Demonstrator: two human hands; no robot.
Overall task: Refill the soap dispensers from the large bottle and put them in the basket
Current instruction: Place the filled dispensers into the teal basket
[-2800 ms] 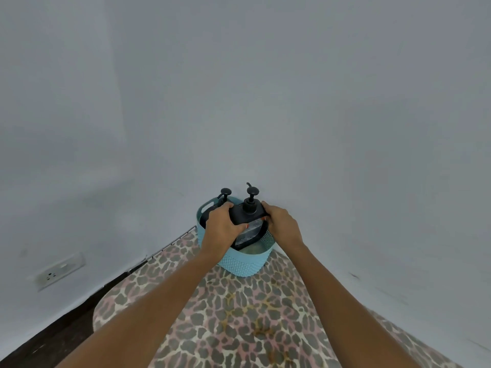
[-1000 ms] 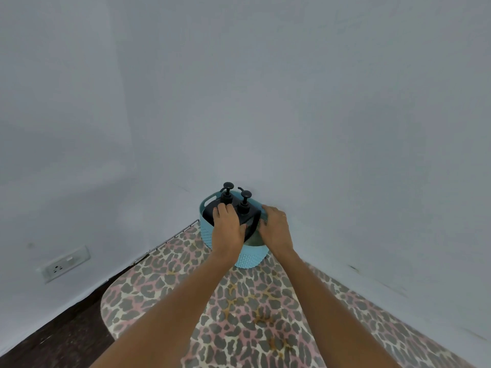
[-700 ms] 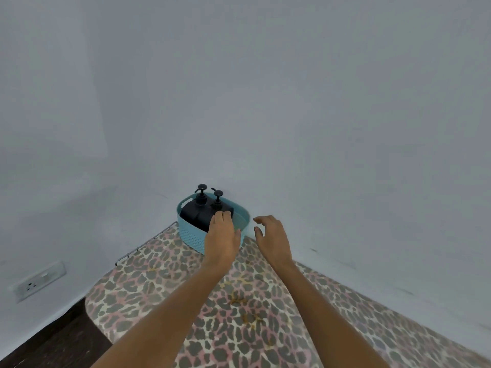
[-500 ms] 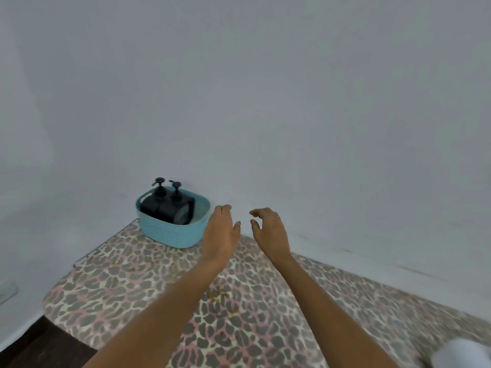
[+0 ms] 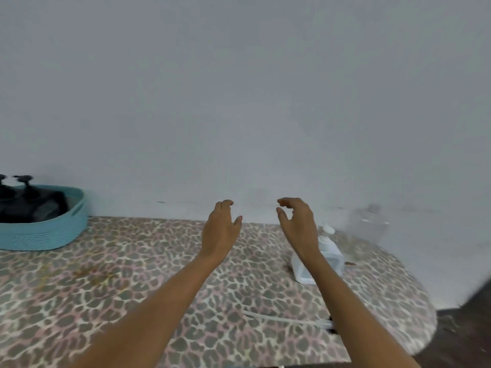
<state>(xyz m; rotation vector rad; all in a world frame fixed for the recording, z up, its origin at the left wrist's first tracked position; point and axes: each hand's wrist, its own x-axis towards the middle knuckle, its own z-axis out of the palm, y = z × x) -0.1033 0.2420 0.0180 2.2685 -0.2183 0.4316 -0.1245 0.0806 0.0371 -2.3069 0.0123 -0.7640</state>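
Teal ribbed basket [image 5: 53, 232], black pump dispensers [image 5: 29, 203] inside it, leopard-print tablecloth [image 5: 132, 274] in grey, pink and cream, white plastic bottle [image 5: 329, 257], clear jar [image 5: 368, 225], pale grey wall [image 5: 239, 88], dark brown floor [image 5: 462, 338], red-painted thumbnail [image 5: 240, 217]

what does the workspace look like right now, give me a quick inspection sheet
surface: leopard-print table, some yellowish stains.
job's things: two black dispensers in the blue basket, far left; white bottle behind the right forearm; clear bottle by the wall, blurred.
clutter: thin clear tube near the front edge; small white cap.
grippers: left hand and right hand both open, empty, above the table.
cables: nothing seen.
surroundings: plain grey wall, dark floor at right.
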